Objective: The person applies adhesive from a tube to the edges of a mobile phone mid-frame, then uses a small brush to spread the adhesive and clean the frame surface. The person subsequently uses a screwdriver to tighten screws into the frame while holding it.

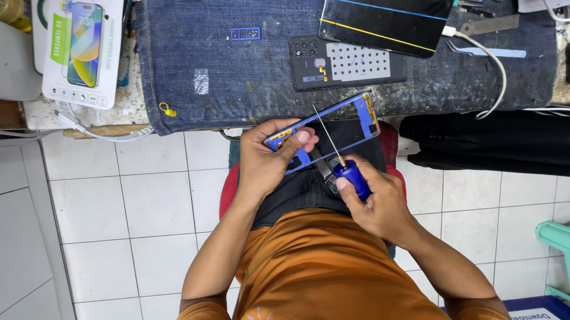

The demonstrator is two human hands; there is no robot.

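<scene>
Gripping blue phone frame [335, 125] and screwdriver [346, 166], white box [82, 47] upper left

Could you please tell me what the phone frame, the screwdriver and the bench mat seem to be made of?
Frame: probably blue-coated metal or plastic, thin with an open middle. Screwdriver: glossy blue handle, likely plastic, with a thin bright steel-looking shaft. Mat: dark blue denim, with visible weave, seams and stains.
</scene>
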